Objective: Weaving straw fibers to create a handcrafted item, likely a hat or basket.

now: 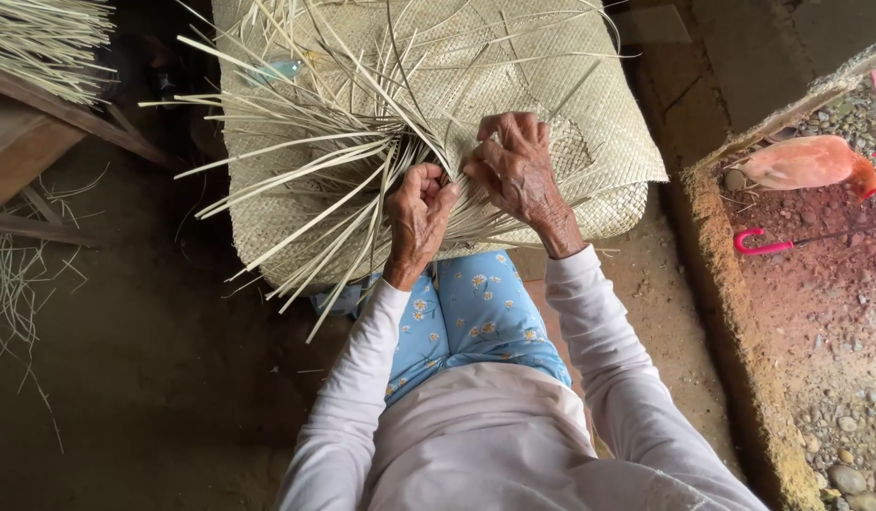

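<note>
A pale woven straw mat (589,114) lies across my lap, folded over, with several loose leaf strips (296,161) fanning out to the left from its unfinished edge. My left hand (417,213) is curled into a fist around a bunch of those strips at the weaving edge. My right hand (516,168) presses on the mat just to the right, its fingertips pinching strips where the two hands meet. White long sleeves and blue flowered trousers (476,317) show below.
Dirt floor lies all around. A bundle of dried strips (41,43) rests on wood at the top left, with stray strips (17,293) on the ground. At right, beyond a low earth ledge (731,303), stand a chicken (807,163) and a pink-handled umbrella (769,244) on gravel.
</note>
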